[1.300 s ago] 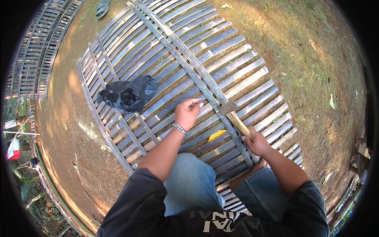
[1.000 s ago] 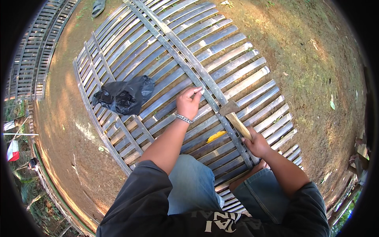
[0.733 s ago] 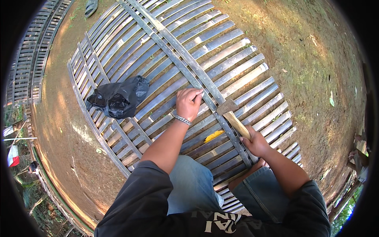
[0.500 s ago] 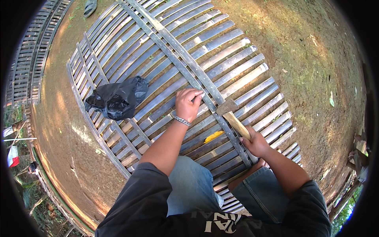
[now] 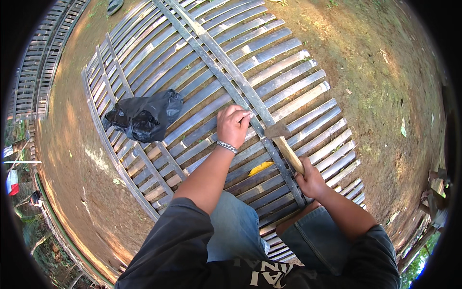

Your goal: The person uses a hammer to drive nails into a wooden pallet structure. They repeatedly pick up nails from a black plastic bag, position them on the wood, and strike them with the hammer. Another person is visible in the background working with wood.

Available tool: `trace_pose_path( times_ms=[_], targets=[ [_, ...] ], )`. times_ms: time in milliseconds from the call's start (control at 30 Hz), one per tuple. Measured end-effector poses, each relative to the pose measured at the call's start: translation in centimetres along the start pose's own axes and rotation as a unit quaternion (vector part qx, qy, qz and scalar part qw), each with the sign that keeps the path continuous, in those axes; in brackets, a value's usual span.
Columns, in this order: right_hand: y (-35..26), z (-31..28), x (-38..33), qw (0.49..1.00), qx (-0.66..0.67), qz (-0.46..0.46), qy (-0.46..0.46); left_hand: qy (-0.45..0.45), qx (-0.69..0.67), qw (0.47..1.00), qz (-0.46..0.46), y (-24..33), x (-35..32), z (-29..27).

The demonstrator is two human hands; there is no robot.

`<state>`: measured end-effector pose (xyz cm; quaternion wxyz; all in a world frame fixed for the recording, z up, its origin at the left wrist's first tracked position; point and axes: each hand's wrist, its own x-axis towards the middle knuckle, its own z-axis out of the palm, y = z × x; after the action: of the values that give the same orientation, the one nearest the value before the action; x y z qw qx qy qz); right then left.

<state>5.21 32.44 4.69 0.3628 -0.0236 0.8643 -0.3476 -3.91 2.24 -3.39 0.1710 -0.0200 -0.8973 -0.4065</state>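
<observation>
A person crouches over a large panel of grey split-bamboo slats (image 5: 288, 72) lying flat on bare brown earth, seen from above the person's own head. The left hand (image 5: 233, 126), with a metal bracelet at the wrist, is closed into a pinch, thumb and fingertips pressed together at a point on the long dark bamboo cross strip (image 5: 226, 72) that runs diagonally over the slats. Something small seems to be held in that pinch, perhaps a nail, but it is too small to tell.

The right hand (image 5: 312, 182) is wrapped fully around the lower end of a hammer with a pale wooden handle and dark metal head (image 5: 285, 143). The hammer's long axis slants up and to the left from the right hand, so its head hangs just to the right of the left hand's fingertips, close to them but apart, above the same cross strip. The cross strip passes between the two hands and continues down toward the right knee.

A small yellow object (image 5: 260, 168) lies on the slats between the forearms, nearer the person. A crumpled black plastic bag (image 5: 144, 117) rests on the slats well to the left of the left hand
</observation>
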Motion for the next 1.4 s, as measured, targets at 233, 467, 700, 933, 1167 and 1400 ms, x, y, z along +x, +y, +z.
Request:
trace_pose_path(
  times_ms=[233, 467, 700, 933, 1167, 1400],
  targets=[
    [-3.0, 0.1, 2.2, 0.990, 0.009, -0.116, 0.074, -0.017, 0.012, 1.000, -0.009, 0.1, 0.0, 0.0],
    [-3.7, -0.2, 2.9, 0.965, -0.023, -0.218, 0.142, -0.034, 0.018, 0.999, -0.018, 0.1, 0.1, -0.1],
    [-3.5, -0.8, 3.3, 0.968, -0.084, -0.205, 0.115, -0.037, 0.011, 0.999, -0.036, 0.3, 0.1, -0.2],
    [-3.6, -0.4, 3.8, 0.959, -0.079, -0.231, 0.144, -0.036, 0.003, 0.998, -0.042, 0.4, 0.1, -0.3],
    [-3.7, -0.8, 3.9, 0.976, -0.074, -0.181, 0.100, -0.038, 0.017, 0.998, -0.043, 0.2, 0.5, -0.3],
    [-3.8, -0.6, 4.0, 0.977, -0.072, -0.182, 0.089, -0.046, 0.013, 0.998, -0.050, 0.3, 0.1, -0.4]
  ],
)
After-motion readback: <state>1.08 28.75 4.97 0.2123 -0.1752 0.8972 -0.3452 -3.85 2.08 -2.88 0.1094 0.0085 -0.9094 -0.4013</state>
